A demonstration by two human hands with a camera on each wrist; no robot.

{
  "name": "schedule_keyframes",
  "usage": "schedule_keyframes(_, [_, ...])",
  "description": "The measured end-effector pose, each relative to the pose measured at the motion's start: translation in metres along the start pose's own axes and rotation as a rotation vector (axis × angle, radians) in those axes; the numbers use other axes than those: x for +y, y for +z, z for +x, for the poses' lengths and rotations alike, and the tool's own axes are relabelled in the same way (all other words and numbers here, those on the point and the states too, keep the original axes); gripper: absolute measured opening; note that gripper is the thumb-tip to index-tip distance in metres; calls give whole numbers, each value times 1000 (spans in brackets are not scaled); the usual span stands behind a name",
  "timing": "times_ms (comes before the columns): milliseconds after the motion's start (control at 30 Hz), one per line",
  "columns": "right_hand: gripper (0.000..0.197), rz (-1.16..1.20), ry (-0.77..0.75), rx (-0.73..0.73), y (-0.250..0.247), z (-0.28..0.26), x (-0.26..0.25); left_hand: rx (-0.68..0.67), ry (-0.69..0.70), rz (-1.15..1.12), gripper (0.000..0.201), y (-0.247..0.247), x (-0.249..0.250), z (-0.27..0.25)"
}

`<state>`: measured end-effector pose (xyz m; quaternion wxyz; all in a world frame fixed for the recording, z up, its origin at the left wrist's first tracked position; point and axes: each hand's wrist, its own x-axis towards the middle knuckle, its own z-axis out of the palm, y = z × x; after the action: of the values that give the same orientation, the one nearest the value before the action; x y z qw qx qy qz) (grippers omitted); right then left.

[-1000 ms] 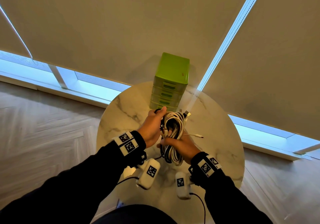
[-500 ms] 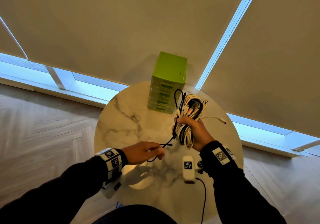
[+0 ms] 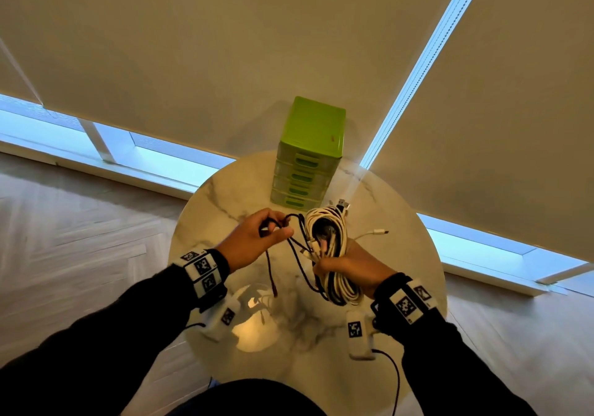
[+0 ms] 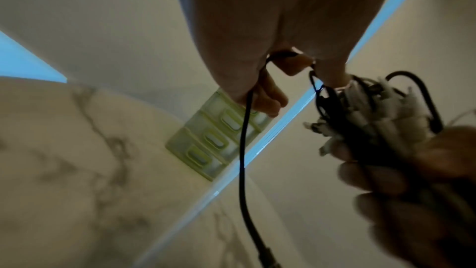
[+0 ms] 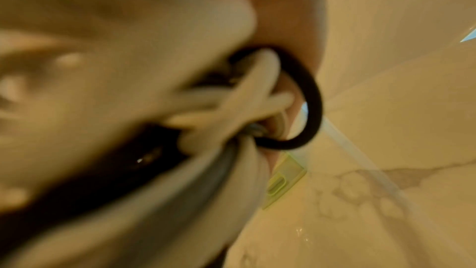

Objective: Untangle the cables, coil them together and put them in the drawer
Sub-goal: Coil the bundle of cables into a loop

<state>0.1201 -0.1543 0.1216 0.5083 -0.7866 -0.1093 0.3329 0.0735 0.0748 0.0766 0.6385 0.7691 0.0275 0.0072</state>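
**Both hands on cables, above the table**

We have the right hand (image 3: 348, 266) wrapped around a coiled bundle (image 3: 328, 242) of white and black cables, fingers curled round its lower half. Bundle is held in the air over the round marble table (image 3: 395, 255), loops standing upright. A white plug end (image 3: 379, 231) sticks out to the right, a USB plug (image 3: 343, 204) pokes up at the top.

Our left hand (image 3: 254, 239) pinches a black cable (image 3: 300, 251) between thumb and fingers, just left of the bundle. The cable runs from the pinch into the coil; its loose tail hangs down toward the tabletop. Left wrist view shows the same: cable (image 4: 243, 150) dropping from the fingers (image 4: 268, 97).

Green drawer unit (image 3: 308, 155) sits at the table's far edge, just behind the hands; all its drawers look closed. Right wrist view is blurred, mostly coil.
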Motion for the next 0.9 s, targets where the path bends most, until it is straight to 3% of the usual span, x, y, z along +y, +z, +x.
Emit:
schedule_keyframes(133, [36,-50,-68,105,13,16,4,111,-210,-632,29,33,15,11])
schedule_keyframes(233, [49,-156,-113,140,21,23,8,226,-293,-821,12,51,25,19])
schedule_keyframes(267, [50,-155,-134,149,23,24,9,257,-309,-851,15,54,31,20])
schedule_keyframes(333, [55,-165,-178,165,26,26,8,290,-348,-875,29,58,33,24])
schedule_keyframes(500, [72,-411,-122,154,21,37,9,289,-397,-926,30,55,37,27])
schedule_keyframes(567, [64,-703,-104,139,18,38,3,177,-381,-956,56,53,36,26])
schedule_keyframes(633, [58,-822,-101,127,18,42,0,113,-337,-932,80,52,33,25])
schedule_keyframes(667, [59,-765,-116,116,18,43,-1,110,-314,-894,84,52,34,24])
schedule_keyframes(800, [59,-460,-149,58,19,50,2,111,-224,-588,64,54,33,26])
schedule_keyframes(900, [44,-374,-138,47,22,53,8,35,-275,-537,75,53,24,32])
